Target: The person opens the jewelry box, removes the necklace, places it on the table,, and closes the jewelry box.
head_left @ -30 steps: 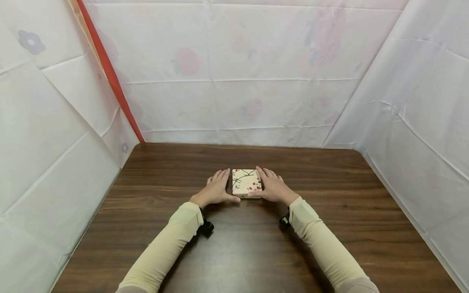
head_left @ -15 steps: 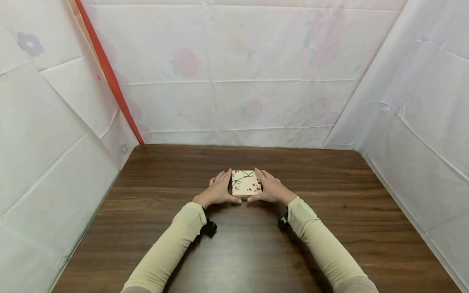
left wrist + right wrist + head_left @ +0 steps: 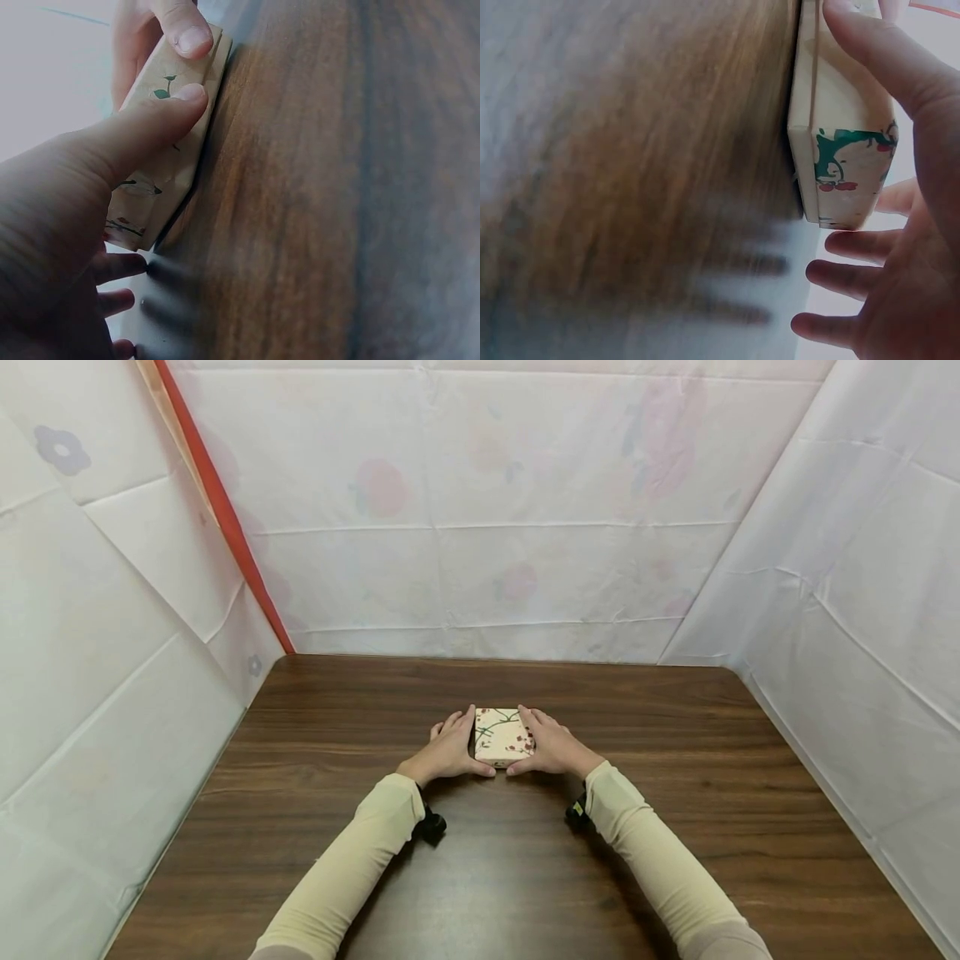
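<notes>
Head view: a cream flower-printed box lay flat on the dark wood-grain counter, with the left hand along its left side and the right hand along its right. Pale yellow sleeves reached toward the box from its near side; white printed sheeting hung beyond it. Left wrist view: the left thumb lay against the box's near face, as did the right thumb; the left fingers were spread beside it. Right wrist view: the right fingers were extended and parted beside the box; how firmly either hand pressed it could not be told.
</notes>
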A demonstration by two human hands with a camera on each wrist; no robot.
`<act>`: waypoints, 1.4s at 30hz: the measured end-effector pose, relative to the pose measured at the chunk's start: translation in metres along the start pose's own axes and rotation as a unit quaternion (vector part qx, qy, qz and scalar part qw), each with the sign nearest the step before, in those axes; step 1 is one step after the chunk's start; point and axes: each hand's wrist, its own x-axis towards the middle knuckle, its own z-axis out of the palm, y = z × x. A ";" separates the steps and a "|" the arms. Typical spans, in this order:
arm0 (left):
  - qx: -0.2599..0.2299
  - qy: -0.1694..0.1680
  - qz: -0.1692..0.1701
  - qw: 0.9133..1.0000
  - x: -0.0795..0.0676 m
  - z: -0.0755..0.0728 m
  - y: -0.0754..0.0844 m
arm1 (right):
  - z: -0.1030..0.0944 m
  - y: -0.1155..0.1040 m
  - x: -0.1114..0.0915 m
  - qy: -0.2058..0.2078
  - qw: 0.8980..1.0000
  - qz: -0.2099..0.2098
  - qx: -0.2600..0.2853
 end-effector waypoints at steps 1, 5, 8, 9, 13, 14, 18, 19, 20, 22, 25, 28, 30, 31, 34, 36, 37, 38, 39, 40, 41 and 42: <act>0.001 0.000 0.000 1.000 0.000 0.001 0.000 | 0.000 0.000 0.000 0.001 1.000 0.000 0.002; -0.002 -0.001 0.000 1.000 0.000 0.002 -0.001 | -0.001 0.001 0.001 0.001 1.000 -0.001 0.013; -0.003 -0.002 0.002 1.000 -0.001 0.003 -0.001 | -0.002 0.000 0.002 -0.006 1.000 0.002 0.024; -0.002 -0.003 0.002 1.000 -0.001 0.003 -0.001 | -0.002 0.001 0.002 -0.009 1.000 0.004 0.025; -0.008 -0.002 0.005 1.000 -0.001 0.003 0.000 | -0.002 0.001 0.004 -0.012 1.000 0.010 0.022; -0.010 0.000 0.006 1.000 -0.001 0.003 0.001 | -0.002 0.000 0.004 -0.012 1.000 0.011 0.018; -0.013 0.002 0.007 1.000 -0.001 0.002 0.001 | -0.002 -0.001 0.006 -0.011 1.000 0.012 0.011; -0.013 0.002 0.008 1.000 -0.001 0.002 0.001 | -0.003 -0.002 0.006 -0.011 1.000 0.012 0.009; -0.011 0.002 0.008 1.000 -0.001 0.002 0.001 | -0.003 -0.002 0.007 -0.011 1.000 0.013 0.007; -0.009 0.001 0.008 1.000 -0.001 0.001 0.000 | -0.003 -0.003 0.007 -0.011 1.000 0.014 0.006; -0.009 0.000 0.009 1.000 -0.001 0.001 0.000 | -0.004 -0.003 0.007 -0.009 1.000 0.015 0.004; -0.012 -0.002 0.009 1.000 -0.002 0.001 0.001 | -0.004 -0.003 0.007 -0.006 1.000 0.014 0.003; -0.015 -0.003 0.010 1.000 -0.002 0.000 0.001 | -0.003 -0.002 0.007 -0.002 1.000 0.011 0.001; -0.015 -0.004 0.010 1.000 -0.002 0.000 0.001 | -0.003 -0.002 0.007 0.000 1.000 0.010 0.001; -0.015 -0.004 0.011 1.000 -0.003 0.000 0.000 | -0.002 -0.001 0.008 0.005 1.000 0.006 -0.001; -0.014 -0.004 0.012 1.000 -0.003 0.001 0.000 | -0.002 -0.001 0.008 0.008 1.000 0.004 -0.001; -0.013 -0.005 0.012 1.000 -0.003 0.001 0.000 | -0.002 -0.001 0.008 0.010 1.000 0.004 0.000; -0.012 -0.004 0.013 1.000 -0.003 0.001 -0.001 | -0.001 0.000 0.008 0.011 1.000 0.004 0.001; -0.011 -0.005 0.013 1.000 -0.003 0.001 -0.001 | -0.001 0.000 0.008 0.011 1.000 0.005 0.001; -0.011 -0.004 0.013 1.000 -0.003 0.001 -0.001 | -0.001 0.000 0.008 0.013 1.000 0.005 0.001; -0.009 -0.005 0.013 1.000 -0.002 0.001 -0.001 | -0.001 0.001 0.008 0.015 1.000 0.005 0.001; -0.008 -0.006 0.012 1.000 -0.002 0.001 -0.001 | -0.001 0.001 0.008 0.017 1.000 0.005 0.001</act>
